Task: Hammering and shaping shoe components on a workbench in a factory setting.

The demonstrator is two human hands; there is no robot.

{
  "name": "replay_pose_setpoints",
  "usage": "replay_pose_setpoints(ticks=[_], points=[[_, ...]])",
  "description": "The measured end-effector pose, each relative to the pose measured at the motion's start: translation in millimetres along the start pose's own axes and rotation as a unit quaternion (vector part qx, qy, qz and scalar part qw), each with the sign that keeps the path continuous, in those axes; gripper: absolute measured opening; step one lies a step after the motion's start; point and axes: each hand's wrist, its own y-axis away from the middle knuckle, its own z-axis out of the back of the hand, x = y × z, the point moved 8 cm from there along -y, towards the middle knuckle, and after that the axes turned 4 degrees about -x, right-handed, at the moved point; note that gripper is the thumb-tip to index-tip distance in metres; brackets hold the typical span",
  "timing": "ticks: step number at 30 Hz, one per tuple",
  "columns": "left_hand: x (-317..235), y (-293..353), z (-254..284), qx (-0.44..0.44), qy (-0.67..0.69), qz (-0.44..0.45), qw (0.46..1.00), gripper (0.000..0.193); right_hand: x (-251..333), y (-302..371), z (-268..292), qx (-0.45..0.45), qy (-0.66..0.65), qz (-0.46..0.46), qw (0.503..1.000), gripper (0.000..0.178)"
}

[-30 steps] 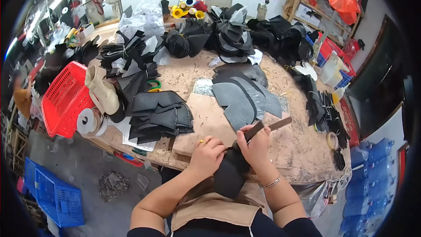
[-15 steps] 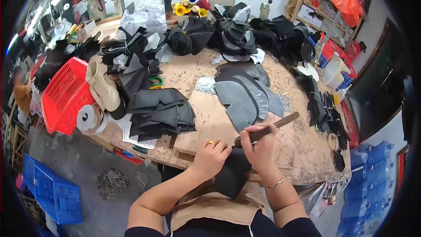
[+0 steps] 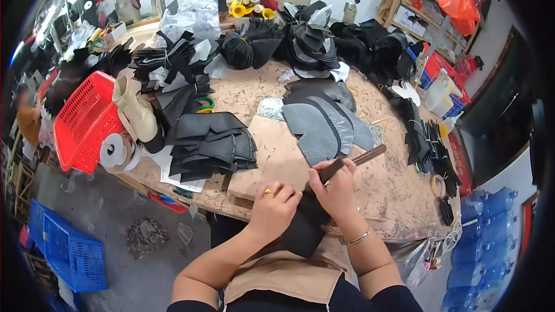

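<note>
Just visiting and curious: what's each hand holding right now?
Left hand: closed, holding the black piece.
Right hand: closed around at least one dark tool.

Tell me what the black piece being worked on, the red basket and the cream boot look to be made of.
Black piece: perhaps leather or a synthetic; thin, matt, hanging past the table edge.
Red basket: most likely moulded plastic, given its even colour and rows of holes.
Cream boot: upper possibly leather or imitation, smooth-looking.
</note>
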Motion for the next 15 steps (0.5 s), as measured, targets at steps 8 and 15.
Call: replay_pose_setpoints(ticks=[8, 15], points=[[-2.6, 0.3, -3.5, 0.015, 0.001, -0.003, 1.0, 0.022, 3.5, 1.5, -6.4, 0.023, -0.01, 0.015, 1.0, 0.011], [-0.5, -2.9, 4.6, -0.026, 0.036, 0.022, 0.999, 0.017, 14.1, -4.8, 27.8, -0.087, -0.034, 0.011, 0.996, 0.012]])
